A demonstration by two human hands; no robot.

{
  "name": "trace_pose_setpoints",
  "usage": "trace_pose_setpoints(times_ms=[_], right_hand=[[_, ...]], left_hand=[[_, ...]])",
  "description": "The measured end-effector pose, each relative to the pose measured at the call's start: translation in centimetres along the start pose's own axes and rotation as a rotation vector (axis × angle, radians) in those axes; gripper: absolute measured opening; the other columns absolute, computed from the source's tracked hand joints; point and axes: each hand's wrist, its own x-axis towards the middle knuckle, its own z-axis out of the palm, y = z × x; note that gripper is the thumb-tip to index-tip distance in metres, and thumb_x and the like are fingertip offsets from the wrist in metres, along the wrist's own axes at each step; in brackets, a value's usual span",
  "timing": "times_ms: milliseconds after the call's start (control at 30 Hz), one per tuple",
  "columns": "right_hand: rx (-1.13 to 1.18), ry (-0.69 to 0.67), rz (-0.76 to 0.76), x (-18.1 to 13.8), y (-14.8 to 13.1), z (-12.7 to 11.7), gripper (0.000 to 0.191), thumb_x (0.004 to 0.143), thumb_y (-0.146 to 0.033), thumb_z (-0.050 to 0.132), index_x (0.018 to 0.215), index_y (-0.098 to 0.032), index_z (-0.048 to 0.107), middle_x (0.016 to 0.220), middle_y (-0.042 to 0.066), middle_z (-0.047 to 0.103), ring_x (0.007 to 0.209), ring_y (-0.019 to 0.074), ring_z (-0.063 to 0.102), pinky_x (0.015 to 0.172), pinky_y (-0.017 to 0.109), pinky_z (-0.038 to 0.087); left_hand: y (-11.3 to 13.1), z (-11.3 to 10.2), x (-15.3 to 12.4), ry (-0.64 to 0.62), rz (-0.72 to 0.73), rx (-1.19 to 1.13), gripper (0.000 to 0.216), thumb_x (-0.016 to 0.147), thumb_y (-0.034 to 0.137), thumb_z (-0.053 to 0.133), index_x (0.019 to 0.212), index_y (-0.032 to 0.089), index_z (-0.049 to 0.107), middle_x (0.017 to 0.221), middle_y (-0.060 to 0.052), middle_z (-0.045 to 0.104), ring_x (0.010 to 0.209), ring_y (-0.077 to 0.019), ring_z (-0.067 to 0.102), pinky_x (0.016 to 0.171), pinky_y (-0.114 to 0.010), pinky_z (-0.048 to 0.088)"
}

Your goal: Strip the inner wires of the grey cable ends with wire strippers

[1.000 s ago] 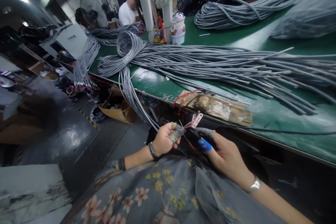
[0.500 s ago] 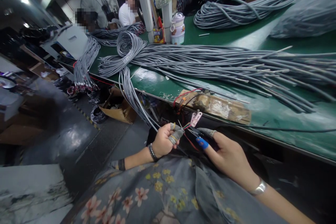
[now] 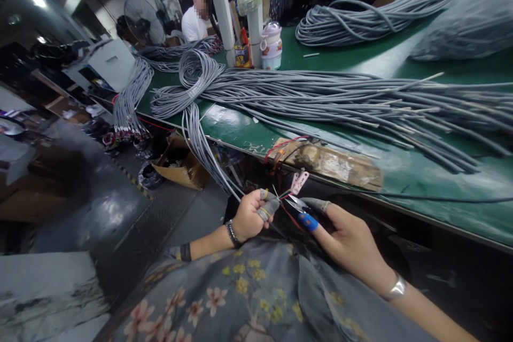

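My left hand [image 3: 252, 214], its fingertips covered in grey wraps with yellow bands, is closed in a pinch on the end of a grey cable [image 3: 237, 192]. From the pinch, thin coloured wires [image 3: 285, 194] fan out toward the right. My right hand [image 3: 340, 227], with a blue cover on one finger, holds a small pair of scissors [image 3: 296, 204]. Their silver blades point left, close to the wires; whether they touch them I cannot tell. The handles are mostly hidden in the fingers. Just behind the wires is a pale pink piece with holes [image 3: 300, 183].
A long bundle of grey cables [image 3: 280, 88] lies along the green table [image 3: 452, 203]. At the table's front edge is a worn wooden board [image 3: 344, 165]. Farther back stand a lidded cup [image 3: 271, 45] and a post [image 3: 219, 5]. A cardboard box [image 3: 180, 165] sits below. A person [image 3: 194, 21] is beyond.
The scissor blades have turned slightly and look broader and brighter beside the wires. Both hands stay almost in the same place.
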Motion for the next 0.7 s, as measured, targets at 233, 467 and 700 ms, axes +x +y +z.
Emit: trace_pose_setpoints(times_ms=[233, 467, 700], right_hand=[[0.024, -0.007, -0.095, 0.0, 0.0, -0.1, 0.023, 0.091, -0.035, 0.048, 0.097, -0.021, 0.065, 0.076, 0.004, 0.069, 0.064, 0.0167, 0.065, 0.056, 0.025, 0.051], [-0.081, 0.002, -0.169, 0.0, 0.3, -0.3, 0.025, 0.091, -0.036, 0.048, 0.078, -0.021, 0.064, 0.065, 0.004, 0.065, 0.053, 0.0156, 0.06, 0.049, 0.025, 0.046], [-0.048, 0.046, -0.123, -0.2, 1.1, -0.4, 0.022, 0.09, -0.034, 0.051, 0.097, -0.019, 0.065, 0.08, 0.006, 0.072, 0.064, 0.0185, 0.068, 0.056, 0.026, 0.053]], left_hand=[[0.1, -0.2, 0.1, -0.017, -0.019, 0.0, 0.064, 0.055, 0.077, 0.064, 0.072, 0.016, 0.05, 0.046, 0.008, 0.047, 0.032, -0.0032, 0.037, 0.034, -0.018, 0.027], [0.0, -0.3, 0.3, -0.046, -0.031, -0.008, 0.064, 0.055, 0.075, 0.066, 0.072, 0.016, 0.05, 0.045, 0.008, 0.047, 0.032, -0.0032, 0.037, 0.033, -0.017, 0.026], [-0.1, -0.4, 0.7, -0.044, -0.011, -0.031, 0.059, 0.059, 0.071, 0.067, 0.072, 0.016, 0.05, 0.046, 0.007, 0.048, 0.032, -0.0037, 0.038, 0.033, -0.017, 0.026]])
